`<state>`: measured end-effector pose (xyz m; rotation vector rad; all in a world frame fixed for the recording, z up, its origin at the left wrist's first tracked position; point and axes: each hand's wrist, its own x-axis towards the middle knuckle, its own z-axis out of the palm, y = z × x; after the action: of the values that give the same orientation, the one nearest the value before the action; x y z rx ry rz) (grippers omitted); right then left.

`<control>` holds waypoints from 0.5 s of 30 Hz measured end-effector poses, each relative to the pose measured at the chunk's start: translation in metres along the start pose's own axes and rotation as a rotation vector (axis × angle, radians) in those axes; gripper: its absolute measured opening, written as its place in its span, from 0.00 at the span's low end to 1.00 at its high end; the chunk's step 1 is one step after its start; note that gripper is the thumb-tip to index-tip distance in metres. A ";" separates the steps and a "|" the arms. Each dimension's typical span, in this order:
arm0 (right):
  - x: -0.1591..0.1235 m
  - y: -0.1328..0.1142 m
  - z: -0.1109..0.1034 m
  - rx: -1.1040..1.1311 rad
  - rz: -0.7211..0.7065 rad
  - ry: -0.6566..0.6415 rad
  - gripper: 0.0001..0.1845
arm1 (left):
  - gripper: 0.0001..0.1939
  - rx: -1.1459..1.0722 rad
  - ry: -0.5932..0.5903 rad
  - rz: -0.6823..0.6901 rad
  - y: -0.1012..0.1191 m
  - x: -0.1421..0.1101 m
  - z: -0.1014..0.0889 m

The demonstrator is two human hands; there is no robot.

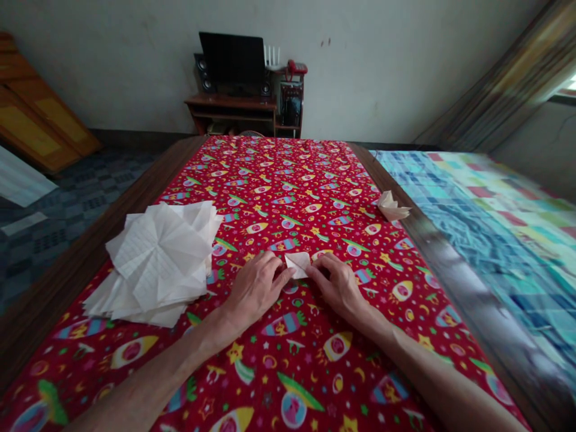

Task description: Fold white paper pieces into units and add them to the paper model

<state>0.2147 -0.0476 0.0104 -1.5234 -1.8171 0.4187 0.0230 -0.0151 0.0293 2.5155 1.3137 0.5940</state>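
Observation:
A small folded piece of white paper (299,263) lies on the red patterned cloth between my two hands. My left hand (258,281) grips its left edge, with the thumb on top and the fingers curled. On the other side, my right hand (336,279) pinches the paper's right edge between thumb and fingers. To the left sits a pile of creased white paper sheets (155,258), some with faint writing. A folded paper shape (392,206) with raised points rests near the right edge of the cloth.
The red cloth (288,336) covers a surface with dark wooden borders (454,282). A bed with a blue checked cover (450,228) is on the right. Against the far wall stand a monitor (231,63) and its desk (231,103); a wooden cabinet (40,108) is at left.

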 end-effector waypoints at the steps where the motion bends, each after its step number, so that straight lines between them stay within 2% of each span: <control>1: -0.001 -0.002 0.003 0.015 0.008 0.017 0.13 | 0.16 0.001 0.009 0.005 0.002 0.000 0.002; 5: -0.002 -0.009 0.005 -0.002 -0.036 -0.025 0.15 | 0.10 -0.044 0.082 0.006 -0.002 0.006 0.009; 9: -0.002 -0.014 -0.005 0.082 -0.049 -0.129 0.10 | 0.05 0.027 0.207 0.066 -0.011 0.010 -0.010; 12: -0.001 -0.019 -0.013 0.123 -0.089 -0.027 0.08 | 0.08 0.274 0.160 0.155 -0.007 0.009 -0.031; 15: -0.001 -0.024 -0.015 0.010 -0.230 0.026 0.11 | 0.08 0.428 0.049 0.247 0.005 0.007 -0.035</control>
<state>0.2081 -0.0576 0.0353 -1.2878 -1.9400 0.2952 0.0142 -0.0118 0.0637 3.0602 1.2662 0.4624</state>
